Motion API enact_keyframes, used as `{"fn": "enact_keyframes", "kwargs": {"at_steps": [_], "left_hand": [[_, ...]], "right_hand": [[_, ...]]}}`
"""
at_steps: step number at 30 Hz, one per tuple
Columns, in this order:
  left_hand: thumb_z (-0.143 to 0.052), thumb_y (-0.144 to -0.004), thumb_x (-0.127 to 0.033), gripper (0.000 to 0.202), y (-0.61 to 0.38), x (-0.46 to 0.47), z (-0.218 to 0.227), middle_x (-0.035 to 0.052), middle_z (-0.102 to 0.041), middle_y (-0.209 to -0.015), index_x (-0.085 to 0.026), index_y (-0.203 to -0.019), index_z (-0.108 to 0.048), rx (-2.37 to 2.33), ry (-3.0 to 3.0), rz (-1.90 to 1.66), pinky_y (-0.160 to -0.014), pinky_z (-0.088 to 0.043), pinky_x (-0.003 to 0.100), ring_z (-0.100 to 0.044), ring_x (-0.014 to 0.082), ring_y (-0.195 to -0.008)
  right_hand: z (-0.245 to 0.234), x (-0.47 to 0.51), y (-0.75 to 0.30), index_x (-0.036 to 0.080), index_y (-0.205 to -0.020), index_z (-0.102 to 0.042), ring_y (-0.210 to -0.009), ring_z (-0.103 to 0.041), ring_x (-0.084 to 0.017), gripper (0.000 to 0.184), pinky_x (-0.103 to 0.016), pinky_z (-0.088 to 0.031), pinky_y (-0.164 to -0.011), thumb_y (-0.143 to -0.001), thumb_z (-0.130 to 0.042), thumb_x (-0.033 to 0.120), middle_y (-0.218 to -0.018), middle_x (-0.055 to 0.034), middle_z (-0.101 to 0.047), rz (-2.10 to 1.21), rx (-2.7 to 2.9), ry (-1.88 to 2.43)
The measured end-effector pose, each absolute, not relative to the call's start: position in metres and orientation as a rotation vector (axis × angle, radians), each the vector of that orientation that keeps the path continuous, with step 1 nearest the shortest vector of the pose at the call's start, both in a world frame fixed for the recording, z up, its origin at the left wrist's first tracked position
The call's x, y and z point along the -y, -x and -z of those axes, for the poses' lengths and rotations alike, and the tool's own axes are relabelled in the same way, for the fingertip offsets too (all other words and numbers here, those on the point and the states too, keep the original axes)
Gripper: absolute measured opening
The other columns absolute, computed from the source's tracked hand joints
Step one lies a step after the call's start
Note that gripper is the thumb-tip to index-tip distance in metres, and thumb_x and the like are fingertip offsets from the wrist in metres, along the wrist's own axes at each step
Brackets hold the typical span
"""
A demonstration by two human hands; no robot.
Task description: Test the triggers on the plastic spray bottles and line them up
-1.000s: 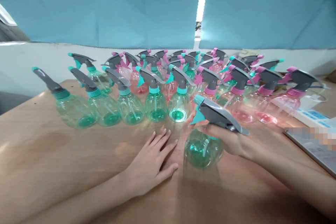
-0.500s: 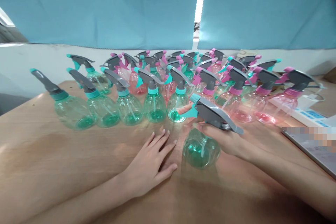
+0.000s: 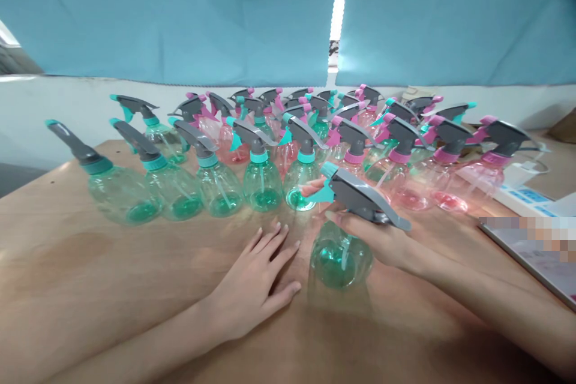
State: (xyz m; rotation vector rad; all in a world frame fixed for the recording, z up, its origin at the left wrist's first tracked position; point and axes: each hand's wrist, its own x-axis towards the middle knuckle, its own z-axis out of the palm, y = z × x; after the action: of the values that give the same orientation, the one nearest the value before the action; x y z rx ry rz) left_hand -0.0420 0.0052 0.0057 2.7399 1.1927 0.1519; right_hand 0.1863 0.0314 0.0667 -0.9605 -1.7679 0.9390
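Observation:
My right hand is closed around the neck of a green spray bottle, just under its grey trigger head. The index finger reaches forward beside the turquoise trigger. This bottle is see-through, with a dip tube visible inside, and stands roughly upright at the table's near middle. To its left, my left hand lies flat on the wooden table, fingers spread and holding nothing. Just beyond the hands stands a front row of spray bottles, with a green spray bottle among those on the left and a pink spray bottle at the right end.
Behind the front row are several more green and pink spray bottles. At the right lie a white power strip and a flat panel, partly pixelated. A blue cloth hangs behind the table, with a bright light strip.
The whole view has shifted slightly, so everything sits a little further left. Both hands and the held spray bottle keep nearly the same pose.

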Motion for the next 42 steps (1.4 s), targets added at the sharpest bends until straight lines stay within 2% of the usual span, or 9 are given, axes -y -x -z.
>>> {"fn": "enact_keyframes", "kwargs": {"at_steps": [6, 10, 15, 20, 22, 26, 33, 37, 42], "left_hand": [[-0.044, -0.098, -0.049, 0.054, 0.041, -0.005, -0.006, 0.0137, -0.034, -0.152, -0.017, -0.142, -0.045, -1.199, -2.732, -0.169, -0.113, -0.023, 0.053, -0.023, 0.0306, -0.143], [-0.047, -0.097, -0.047, 0.051, 0.041, -0.005, -0.005, 0.0124, -0.035, -0.152, -0.019, -0.140, -0.047, -1.220, -2.731, -0.207, -0.114, -0.022, 0.051, -0.025, 0.0297, -0.142], [-0.049, -0.096, -0.047, 0.051, 0.039, -0.005, -0.004, 0.0137, -0.040, -0.149, -0.017, -0.137, -0.049, -1.263, -2.713, -0.216, -0.113, -0.025, 0.051, -0.030, 0.0300, -0.140], [-0.052, -0.094, -0.045, 0.051, 0.034, -0.004, -0.005, 0.0152, -0.044, -0.145, -0.016, -0.137, -0.048, -1.293, -2.656, -0.304, -0.111, -0.026, 0.052, -0.034, 0.0322, -0.137], [-0.053, -0.094, -0.044, 0.051, 0.031, -0.003, -0.006, 0.0143, -0.045, -0.144, -0.018, -0.137, -0.047, -1.299, -2.613, -0.358, -0.109, -0.029, 0.052, -0.038, 0.0327, -0.134], [-0.056, -0.091, -0.044, 0.056, 0.027, 0.001, -0.008, 0.0124, -0.048, -0.140, -0.021, -0.139, -0.040, -1.292, -2.504, -0.469, -0.105, -0.036, 0.050, -0.043, 0.0323, -0.129], [-0.057, -0.090, -0.044, 0.059, 0.030, 0.006, -0.008, 0.0129, -0.050, -0.136, -0.021, -0.140, -0.035, -1.288, -2.311, -0.618, -0.102, -0.041, 0.049, -0.047, 0.0315, -0.126], [-0.060, -0.088, -0.046, 0.066, 0.037, 0.014, -0.011, 0.0123, -0.046, -0.140, -0.023, -0.142, -0.030, -1.222, -2.300, -0.668, -0.104, -0.040, 0.051, -0.044, 0.0330, -0.129], [-0.064, -0.085, -0.048, 0.073, 0.054, 0.035, -0.022, 0.0131, -0.044, -0.141, -0.024, -0.142, -0.025, -1.241, -2.288, -0.784, -0.102, -0.043, 0.049, -0.044, 0.0338, -0.128]], "right_hand": [[-0.067, -0.032, -0.187, 0.031, -0.110, -0.064, -0.061, -0.062, -0.021, 0.034, -0.036, -0.053, -0.058, -0.079, -0.054, 0.021, -0.069, 0.0006, -0.065, -0.999, 1.767, 0.938], [-0.068, -0.032, -0.187, 0.029, -0.110, -0.062, -0.059, -0.059, -0.018, 0.034, -0.037, -0.053, -0.064, -0.079, -0.054, 0.018, -0.078, 0.0003, -0.066, -1.016, 1.763, 0.908], [-0.063, -0.035, -0.188, 0.027, -0.108, -0.060, -0.056, -0.052, -0.014, 0.032, -0.037, -0.052, -0.073, -0.080, -0.052, 0.015, -0.067, 0.0042, -0.056, -1.017, 1.775, 0.885], [-0.058, -0.037, -0.188, 0.028, -0.106, -0.062, -0.063, -0.052, -0.014, 0.036, -0.032, -0.050, -0.070, -0.077, -0.052, 0.010, -0.073, 0.0034, -0.056, -0.972, 1.758, 0.858], [-0.056, -0.037, -0.188, 0.027, -0.099, -0.064, -0.066, -0.052, -0.014, 0.030, -0.031, -0.049, -0.068, -0.077, -0.052, 0.011, -0.077, 0.0025, -0.057, -0.999, 1.743, 0.860], [-0.055, -0.036, -0.187, 0.023, -0.075, -0.060, -0.058, -0.047, -0.011, 0.010, -0.026, -0.044, -0.056, -0.077, -0.054, 0.015, -0.069, 0.0035, -0.054, -0.979, 1.712, 0.895], [-0.059, -0.034, -0.173, 0.022, -0.070, -0.054, -0.056, -0.040, -0.010, 0.010, -0.024, -0.038, -0.053, -0.076, -0.054, 0.014, -0.064, 0.0052, -0.046, -0.945, 1.719, 0.834], [-0.063, -0.031, -0.153, 0.023, -0.074, -0.057, -0.056, -0.041, -0.011, 0.011, -0.026, -0.040, -0.055, -0.074, -0.054, 0.013, -0.066, 0.0050, -0.049, -0.949, 1.749, 0.776], [-0.058, -0.023, -0.117, 0.026, -0.097, -0.060, -0.054, -0.042, -0.011, 0.019, -0.026, -0.040, -0.054, -0.081, -0.054, 0.017, -0.066, 0.0054, -0.047, -0.997, 1.762, 0.757]]}}
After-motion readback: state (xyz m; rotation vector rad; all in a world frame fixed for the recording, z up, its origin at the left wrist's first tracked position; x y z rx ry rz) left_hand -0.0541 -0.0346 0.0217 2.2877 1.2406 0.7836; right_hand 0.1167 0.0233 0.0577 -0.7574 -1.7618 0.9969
